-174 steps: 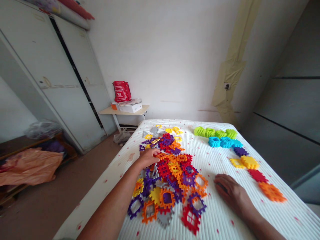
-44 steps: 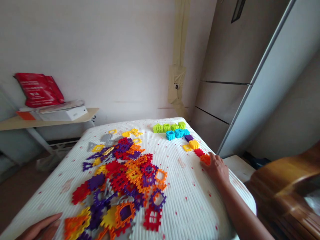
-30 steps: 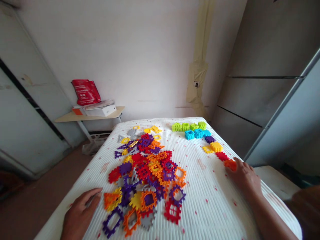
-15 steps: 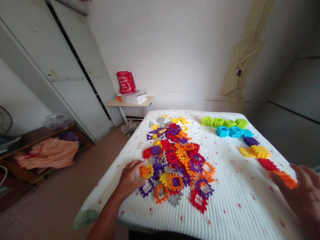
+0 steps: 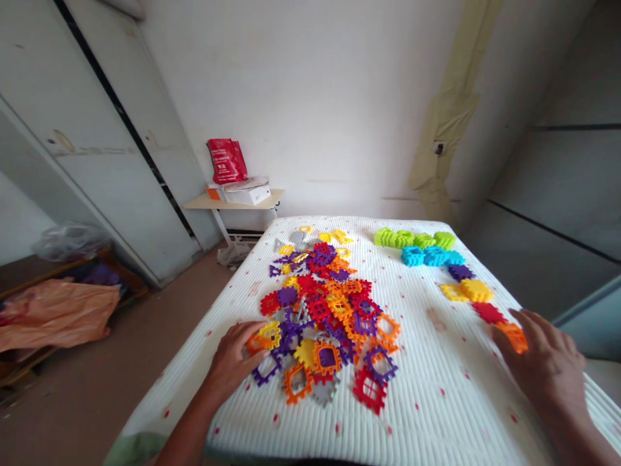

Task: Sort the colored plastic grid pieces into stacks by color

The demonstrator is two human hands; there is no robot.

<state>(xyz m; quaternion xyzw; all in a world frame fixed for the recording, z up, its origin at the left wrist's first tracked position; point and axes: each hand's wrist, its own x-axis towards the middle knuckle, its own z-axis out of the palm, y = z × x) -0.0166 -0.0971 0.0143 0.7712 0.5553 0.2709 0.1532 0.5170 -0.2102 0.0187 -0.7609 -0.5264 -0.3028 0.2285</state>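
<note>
Left grip: left hand (image 5: pixel 235 353) curves in at the near-left edge of the mixed heap of toothed plastic tiles (image 5: pixel 320 309), thumb and forefinger apart around an orange plastic tile (image 5: pixel 254 343); can't tell if it's pinched.
Right grip: right hand (image 5: pixel 546 356) straddles the orange toothed-tile group (image 5: pixel 514 336), thumb one side, fingers the other; can't tell if it's holding.
Heap: red, purple, orange, yellow, grey, overlapping on the white ribbed, red-dotted cover (image 5: pixel 422 388).
Colour groups: far side to right hand, lime-green stacks (image 5: pixel 403 239), bright-blue stacks (image 5: pixel 435 256), dark-purple group (image 5: pixel 460 273), yellow stack (image 5: pixel 476 289), red group (image 5: pixel 489 313), then orange.
Done: green and blue look finished, none visible in heap.
Remaining: purple, yellow, red, orange mostly ungrouped; grey has no group. Early-to-mid stage, I'd judge.
</note>
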